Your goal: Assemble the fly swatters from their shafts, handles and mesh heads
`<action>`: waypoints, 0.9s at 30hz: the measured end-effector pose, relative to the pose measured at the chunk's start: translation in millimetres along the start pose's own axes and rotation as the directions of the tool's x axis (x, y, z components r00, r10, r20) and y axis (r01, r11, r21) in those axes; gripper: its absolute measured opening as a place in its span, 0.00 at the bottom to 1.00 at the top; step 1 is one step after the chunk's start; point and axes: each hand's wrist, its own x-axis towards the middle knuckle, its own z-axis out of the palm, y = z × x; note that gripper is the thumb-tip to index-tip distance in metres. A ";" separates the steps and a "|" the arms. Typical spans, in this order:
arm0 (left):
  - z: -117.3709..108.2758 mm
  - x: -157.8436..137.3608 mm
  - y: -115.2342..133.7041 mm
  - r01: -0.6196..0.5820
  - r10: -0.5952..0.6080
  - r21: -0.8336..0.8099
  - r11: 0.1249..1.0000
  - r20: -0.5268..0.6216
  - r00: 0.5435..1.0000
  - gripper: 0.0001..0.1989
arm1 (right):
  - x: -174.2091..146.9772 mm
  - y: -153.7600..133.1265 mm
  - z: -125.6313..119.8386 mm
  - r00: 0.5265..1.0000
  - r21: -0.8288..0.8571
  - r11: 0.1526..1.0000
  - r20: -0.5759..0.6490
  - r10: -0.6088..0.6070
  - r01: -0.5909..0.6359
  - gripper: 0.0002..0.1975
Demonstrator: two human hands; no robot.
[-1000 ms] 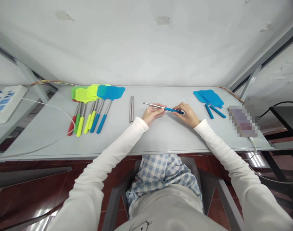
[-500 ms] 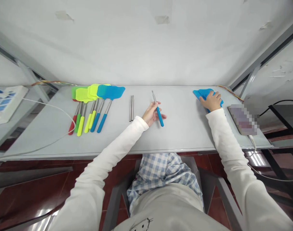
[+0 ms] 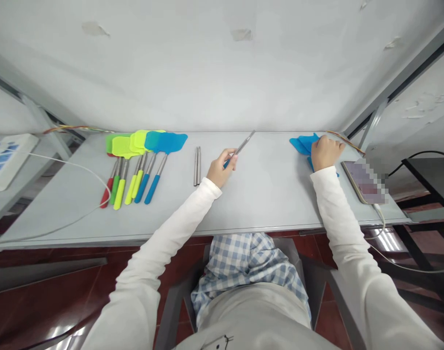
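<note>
Head view: while the left hand (image 3: 222, 167) grips a blue handle (image 3: 227, 163), a metal rod (image 3: 245, 143) sticks out past its thumb, slanting up and away to the right. Left fingers are closed around the handle and hide most of it. The rod's far tip is bare, with no flat head on it, so I judge this piece part-built: rod and handle together, head not yet fitted.

Right hand (image 3: 327, 153) is over the blue swatter heads (image 3: 299, 145), which stick out to the left of its fingers. Its fingers are bent; whether they pinch a head or only rest on the pile, I cannot tell. The number of heads is also unclear, since the hand covers part of them. Bits of blue (image 3: 310, 164) show beneath this hand, probably loose handles. A phone (image 3: 356, 176) lies on the table (image 3: 265, 204), just beside the same hand, to its right.

Left of the left fingers, near them, two loose rods (image 3: 197, 166) lie side by side. Well beyond these, farther left, whole swatters (image 3: 166, 142) lie overlapping; seven handles show: one red, one green, three yellow, two blue.

Progress estimate: seven complete, one partly joined in the left hand, and at least two rods' worth of loose parts left.
</note>
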 end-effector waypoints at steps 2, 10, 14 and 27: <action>-2.3 -2.0 -1.1 -0.073 0.083 0.213 0.974 -0.039 0.996 0.14 | -2.0 -9.9 -9.2 0.989 0.153 0.986 -0.142 -0.043 0.064 0.14; -5.3 1.3 -15.0 -0.161 0.165 0.589 0.792 0.047 0.985 0.17 | -40.4 -56.9 8.2 0.961 0.965 0.207 0.200 -0.191 -0.160 0.19; -13.3 8.8 -20.6 -0.196 0.238 0.687 0.700 0.035 0.971 0.20 | -51.9 -59.8 20.1 0.894 0.930 -0.010 0.350 -0.281 -0.367 0.22; -23.0 15.0 -25.2 -0.191 0.301 0.655 0.731 -0.058 0.952 0.21 | -60.0 -58.7 15.9 0.843 0.896 -0.034 0.402 -0.357 -0.442 0.20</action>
